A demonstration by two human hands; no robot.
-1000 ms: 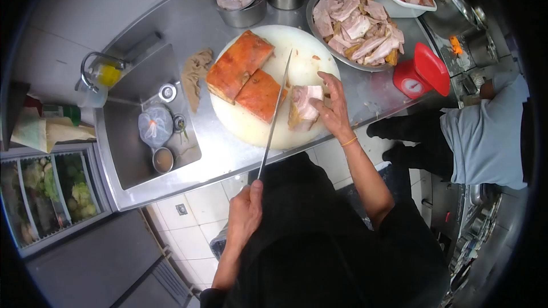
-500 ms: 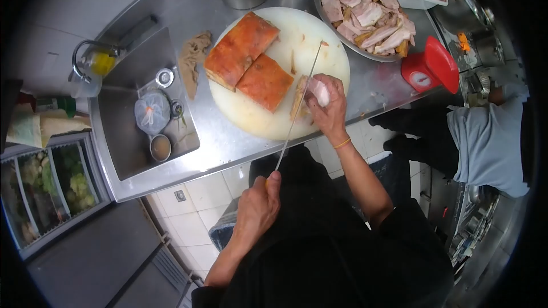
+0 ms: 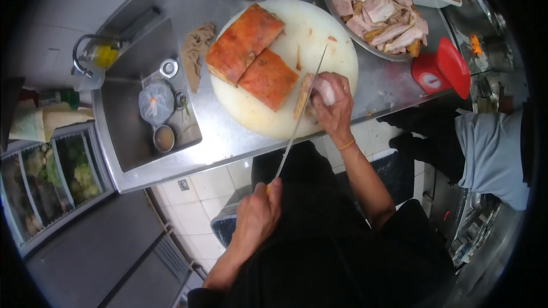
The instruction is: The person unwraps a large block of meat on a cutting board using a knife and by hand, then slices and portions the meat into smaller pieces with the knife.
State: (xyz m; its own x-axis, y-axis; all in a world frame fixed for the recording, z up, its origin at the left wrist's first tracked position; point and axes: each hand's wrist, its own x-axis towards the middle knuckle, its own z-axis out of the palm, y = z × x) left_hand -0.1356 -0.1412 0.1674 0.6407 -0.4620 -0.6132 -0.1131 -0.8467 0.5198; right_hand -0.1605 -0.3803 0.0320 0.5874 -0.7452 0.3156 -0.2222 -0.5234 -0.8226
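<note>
My left hand [image 3: 258, 214] is closed round the handle of a long knife [image 3: 290, 142], whose blade slants up and right over the round white cutting board [image 3: 242, 120]. With fingers curled, my right hand [image 3: 334, 105] grips a pale piece of meat [image 3: 326, 92] at the board's right part. The blade lies over that piece near its browned left edge; how deep it sits I cannot tell. Two slabs with orange-red skin, a larger one [image 3: 242, 43] and a smaller one [image 3: 269, 80], lie side by side on the board, left of the knife.
A metal bowl of cut meat [image 3: 382, 14] stands behind right, near a red scale [image 3: 439, 71]. Left are a brown cloth [image 3: 197, 54] and a sink [image 3: 128, 151] holding a plastic bag [image 3: 156, 104] and a cup [image 3: 164, 138]. Another person [image 3: 494, 151] is at the right.
My right hand has gone from open beside the meat to gripping it. The knife has moved right, from beside the smaller slab to over the pale piece. The view has shifted slightly.
</note>
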